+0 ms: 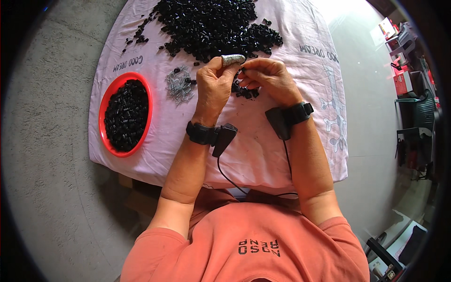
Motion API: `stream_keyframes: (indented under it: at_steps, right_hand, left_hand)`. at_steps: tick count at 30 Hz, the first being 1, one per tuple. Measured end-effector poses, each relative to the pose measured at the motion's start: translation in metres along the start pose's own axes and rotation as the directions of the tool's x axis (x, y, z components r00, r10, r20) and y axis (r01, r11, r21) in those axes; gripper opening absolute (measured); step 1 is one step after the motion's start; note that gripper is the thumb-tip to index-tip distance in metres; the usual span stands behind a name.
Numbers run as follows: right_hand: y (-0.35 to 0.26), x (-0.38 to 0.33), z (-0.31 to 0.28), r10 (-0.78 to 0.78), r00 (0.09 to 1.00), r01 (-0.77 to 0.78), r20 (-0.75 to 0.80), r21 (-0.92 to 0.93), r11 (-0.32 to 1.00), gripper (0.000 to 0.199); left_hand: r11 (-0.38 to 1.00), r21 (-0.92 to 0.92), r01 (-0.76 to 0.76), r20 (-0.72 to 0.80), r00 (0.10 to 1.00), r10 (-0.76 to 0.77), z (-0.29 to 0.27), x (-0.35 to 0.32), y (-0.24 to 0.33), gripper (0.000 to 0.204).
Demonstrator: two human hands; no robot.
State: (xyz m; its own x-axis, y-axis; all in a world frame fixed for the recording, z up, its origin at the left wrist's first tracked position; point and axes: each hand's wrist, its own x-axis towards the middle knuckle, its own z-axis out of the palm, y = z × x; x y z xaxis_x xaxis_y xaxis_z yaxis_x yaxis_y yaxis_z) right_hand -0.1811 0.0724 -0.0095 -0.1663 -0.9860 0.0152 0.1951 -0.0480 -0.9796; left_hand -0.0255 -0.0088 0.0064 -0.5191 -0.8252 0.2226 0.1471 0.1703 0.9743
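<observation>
My left hand (216,84) is raised over the cloth-covered table (263,155), a grey fabric cap on the tip of its forefinger (233,59). My right hand (270,80) meets it fingertip to fingertip, pinching a small black plastic piece (242,70) between them. A few more black pieces (246,92) lie under both hands. Behind the hands spreads a big heap of the same black pieces (211,23). A small pile of grey metal pins (179,85) lies just left of my left hand.
A red round bowl (104,113) full of black pieces sits at the table's left side. Black wrist straps with cabled units are on both wrists. Grey concrete floor surrounds the table; red boxes and shelves stand at the far right.
</observation>
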Motion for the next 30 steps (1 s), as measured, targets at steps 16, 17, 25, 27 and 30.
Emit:
stream_keyframes:
  at_steps: [16,17,25,27,30]
  right_hand:
    - [0.0012,0.0003,-0.0015,0.003,1.000,-0.003,0.003,0.015,1.000,0.021]
    - [0.0015,0.0004,-0.0016,0.001,1.000,-0.001,0.005,0.018,1.000,0.021]
    - [0.0043,0.0010,-0.0021,-0.009,1.000,0.009,-0.005,0.035,0.999,0.020]
    - [0.0068,0.0017,-0.0033,-0.019,1.000,0.019,0.004,0.051,0.999,0.020]
    - [0.0070,0.0029,-0.0021,-0.022,1.000,0.022,0.007,0.053,0.998,0.019]
  left_hand:
    - [0.902,0.384,-0.199,-0.010,0.976,0.219,-0.0019,0.0033,-0.0051,0.004]
    - [0.897,0.393,-0.202,-0.006,0.975,0.222,-0.0014,0.0030,-0.0039,0.003]
    - [0.893,0.390,-0.225,0.029,0.972,0.233,-0.0023,0.0029,-0.0061,0.008]
    - [0.891,0.390,-0.232,0.041,0.971,0.235,-0.0021,0.0026,-0.0062,0.008]
    - [0.887,0.396,-0.235,0.043,0.970,0.238,-0.0029,0.0019,-0.0036,0.008]
